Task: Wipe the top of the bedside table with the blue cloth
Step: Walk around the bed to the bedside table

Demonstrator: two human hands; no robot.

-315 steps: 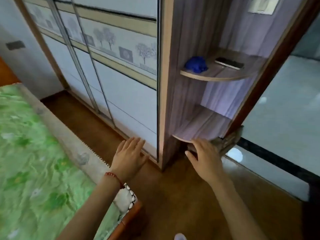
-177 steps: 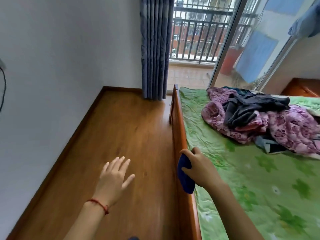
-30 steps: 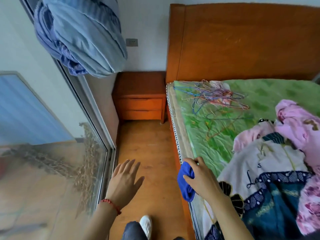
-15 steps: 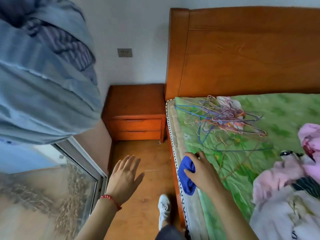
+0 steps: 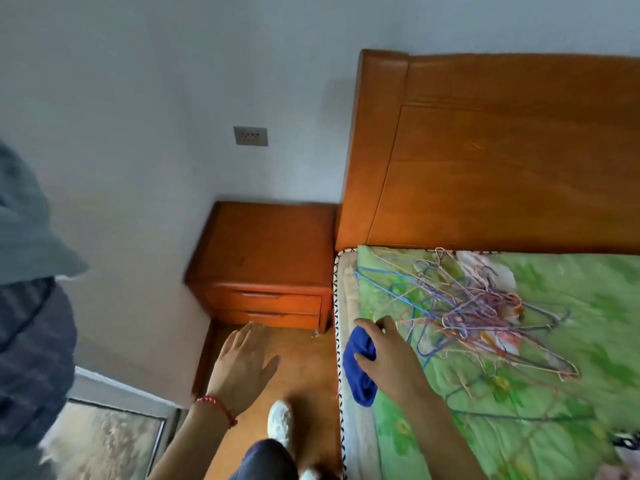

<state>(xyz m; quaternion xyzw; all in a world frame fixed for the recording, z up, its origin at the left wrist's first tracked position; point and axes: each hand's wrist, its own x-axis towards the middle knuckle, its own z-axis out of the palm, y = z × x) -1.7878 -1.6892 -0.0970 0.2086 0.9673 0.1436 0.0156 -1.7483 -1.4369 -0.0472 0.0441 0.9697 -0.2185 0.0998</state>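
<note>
The right hand (image 5: 388, 362), low and right of centre, is closed around a bunched blue cloth (image 5: 358, 368), which hangs over the bed (image 5: 519, 410) edge. The left hand (image 5: 242, 362), low centre, is spread flat and empty above the floor (image 5: 304, 362). The bedside counter (image 5: 270, 244) sits at mid-frame, just left of the headboard (image 5: 485, 161), its top bare and not yet reached. Tangled hangers (image 5: 467, 306) lie on the bed at right. To wipe well, the person likely needs to step closer, open the cloth out flat, and sweep from the wall side toward the front edge in overlapping passes.
</note>
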